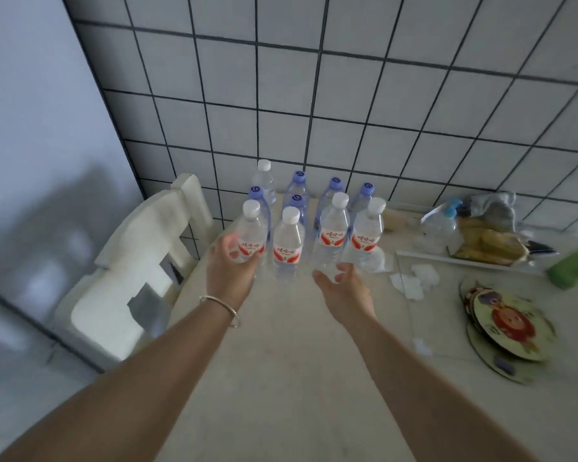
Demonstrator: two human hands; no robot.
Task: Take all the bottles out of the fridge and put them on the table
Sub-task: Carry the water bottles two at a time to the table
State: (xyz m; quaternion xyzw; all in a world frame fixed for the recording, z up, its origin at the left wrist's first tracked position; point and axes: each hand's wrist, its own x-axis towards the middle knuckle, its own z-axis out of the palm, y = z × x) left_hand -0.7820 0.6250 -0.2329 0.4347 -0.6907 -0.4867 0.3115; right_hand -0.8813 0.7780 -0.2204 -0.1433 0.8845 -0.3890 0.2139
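Item: bottled water, ten units, standing upright in a tight cluster on the counter [281,345] against the tiled wall [347,95].

Step in hand: placement. The left hand [229,266] was curled round the front-left bottle [251,236], its base at or very near the counter; whether it already stood free could not be told. The right hand [339,288] hung released just before the front row, fingers loosely spread, holding nothing, near the base of the third front bottle [332,233] without clearly touching it.

Next move, as judged: let go of the front-left bottle without nudging its neighbours, which stood almost touching, then return to the fridge, which was out of view, to check for more.

Description of stock:
- Front row, four clear bottles with white caps and red-and-white labels, including the second front bottle [288,243] and the fourth front bottle [367,230].
- Behind, five clear bottles with blue caps [299,178].
- Back left, one further white-capped bottle [264,178].
All appeared full and sealed.

Also present: a white chair [141,261] at the left, stacked round plates [508,328], crumpled tissue [417,278], a spray bottle [447,216] and a green object [573,265] at the right.
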